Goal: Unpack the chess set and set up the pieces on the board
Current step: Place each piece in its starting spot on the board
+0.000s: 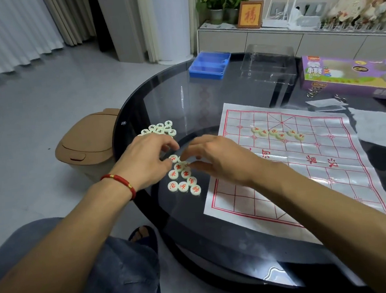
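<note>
The red pieces (182, 177) lie in a loose cluster near the worktop's (184, 105) left edge, just off the board's (304, 160) left edge, and I am sorting through them, picking out the next ones. Six red pieces already stand in a ragged row (278, 133) toward the board's far edge; the black pieces (160, 128) wait farther along the left edge. My left hand (145, 160) and right hand (214, 161) meet over the cluster, fingers curled down; each seems to pinch a piece, though I cannot tell. Next, I think, comes carrying one to its place on the board.
</note>
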Demonstrator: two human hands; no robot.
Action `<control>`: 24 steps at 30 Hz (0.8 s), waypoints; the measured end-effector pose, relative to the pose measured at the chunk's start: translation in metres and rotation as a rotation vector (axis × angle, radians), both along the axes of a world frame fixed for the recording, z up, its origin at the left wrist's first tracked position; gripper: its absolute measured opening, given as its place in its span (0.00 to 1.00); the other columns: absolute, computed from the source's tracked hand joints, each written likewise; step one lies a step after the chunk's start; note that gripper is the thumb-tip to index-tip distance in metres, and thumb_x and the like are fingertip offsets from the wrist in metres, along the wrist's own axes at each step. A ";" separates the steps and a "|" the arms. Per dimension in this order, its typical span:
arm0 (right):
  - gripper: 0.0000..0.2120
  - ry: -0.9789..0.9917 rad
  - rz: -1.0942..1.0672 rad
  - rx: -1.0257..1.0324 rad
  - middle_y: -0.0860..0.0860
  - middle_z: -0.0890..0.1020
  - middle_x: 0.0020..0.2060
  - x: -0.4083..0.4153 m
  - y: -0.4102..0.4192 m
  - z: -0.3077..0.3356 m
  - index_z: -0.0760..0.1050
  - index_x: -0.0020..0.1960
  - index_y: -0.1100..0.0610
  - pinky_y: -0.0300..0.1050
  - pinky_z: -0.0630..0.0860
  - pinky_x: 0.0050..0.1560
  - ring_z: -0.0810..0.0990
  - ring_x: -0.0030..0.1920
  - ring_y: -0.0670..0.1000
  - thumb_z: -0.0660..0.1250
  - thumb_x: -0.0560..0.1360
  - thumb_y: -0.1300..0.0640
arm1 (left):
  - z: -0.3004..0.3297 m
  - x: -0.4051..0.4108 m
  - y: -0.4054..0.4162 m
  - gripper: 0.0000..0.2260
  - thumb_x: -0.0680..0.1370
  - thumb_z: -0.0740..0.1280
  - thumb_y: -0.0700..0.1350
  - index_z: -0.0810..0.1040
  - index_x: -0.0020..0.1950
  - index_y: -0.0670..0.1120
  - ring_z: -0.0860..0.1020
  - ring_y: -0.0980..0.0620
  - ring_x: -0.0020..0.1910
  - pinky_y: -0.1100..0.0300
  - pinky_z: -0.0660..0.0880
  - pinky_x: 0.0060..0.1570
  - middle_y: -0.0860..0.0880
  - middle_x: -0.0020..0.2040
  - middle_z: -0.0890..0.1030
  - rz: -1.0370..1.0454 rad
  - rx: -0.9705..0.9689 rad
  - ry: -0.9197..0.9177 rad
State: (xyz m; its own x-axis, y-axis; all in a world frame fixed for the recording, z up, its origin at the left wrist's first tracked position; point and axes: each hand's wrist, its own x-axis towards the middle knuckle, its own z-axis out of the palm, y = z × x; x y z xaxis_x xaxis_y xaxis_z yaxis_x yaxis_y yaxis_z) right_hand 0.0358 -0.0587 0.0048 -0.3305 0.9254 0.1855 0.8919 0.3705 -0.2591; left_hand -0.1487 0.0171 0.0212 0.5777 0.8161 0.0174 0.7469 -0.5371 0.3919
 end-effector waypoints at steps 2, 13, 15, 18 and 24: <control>0.13 0.000 -0.001 0.025 0.50 0.82 0.59 -0.002 0.003 -0.007 0.81 0.62 0.54 0.44 0.80 0.54 0.80 0.58 0.50 0.71 0.78 0.55 | 0.000 -0.001 -0.003 0.12 0.77 0.73 0.46 0.82 0.60 0.55 0.76 0.56 0.51 0.61 0.73 0.48 0.55 0.55 0.80 -0.039 0.029 -0.002; 0.10 -0.100 -0.120 0.086 0.51 0.84 0.54 0.019 0.003 -0.008 0.83 0.58 0.55 0.41 0.77 0.47 0.79 0.52 0.51 0.69 0.79 0.54 | -0.007 0.010 -0.003 0.14 0.76 0.74 0.46 0.84 0.61 0.49 0.77 0.59 0.42 0.59 0.79 0.54 0.55 0.45 0.78 -0.054 0.012 -0.027; 0.10 -0.071 -0.177 0.113 0.52 0.84 0.53 0.020 0.003 -0.008 0.83 0.58 0.54 0.46 0.79 0.48 0.79 0.51 0.52 0.69 0.80 0.53 | -0.008 0.013 -0.003 0.13 0.76 0.74 0.45 0.84 0.61 0.49 0.76 0.60 0.40 0.59 0.79 0.54 0.56 0.43 0.77 -0.047 0.019 -0.042; 0.15 -0.139 -0.299 0.195 0.51 0.84 0.51 0.013 0.005 -0.015 0.81 0.60 0.52 0.51 0.76 0.48 0.76 0.50 0.53 0.67 0.79 0.45 | -0.010 0.017 -0.003 0.12 0.77 0.74 0.45 0.84 0.60 0.49 0.76 0.58 0.43 0.62 0.76 0.52 0.56 0.44 0.78 -0.058 0.045 -0.046; 0.11 -0.211 -0.347 0.192 0.50 0.82 0.45 0.002 0.005 -0.017 0.82 0.52 0.53 0.50 0.71 0.49 0.71 0.47 0.52 0.63 0.80 0.50 | -0.012 0.023 -0.003 0.14 0.77 0.73 0.44 0.82 0.63 0.49 0.75 0.58 0.44 0.67 0.70 0.50 0.56 0.45 0.77 -0.066 0.067 -0.051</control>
State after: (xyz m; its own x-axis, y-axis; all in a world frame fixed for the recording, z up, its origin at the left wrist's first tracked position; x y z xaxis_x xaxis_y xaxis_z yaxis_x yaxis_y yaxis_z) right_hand 0.0380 -0.0533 -0.0120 -0.0558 0.9434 0.3269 0.9979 0.0637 -0.0137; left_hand -0.1257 0.0138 0.0093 0.6274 0.7720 0.1019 0.6886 -0.6111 0.3903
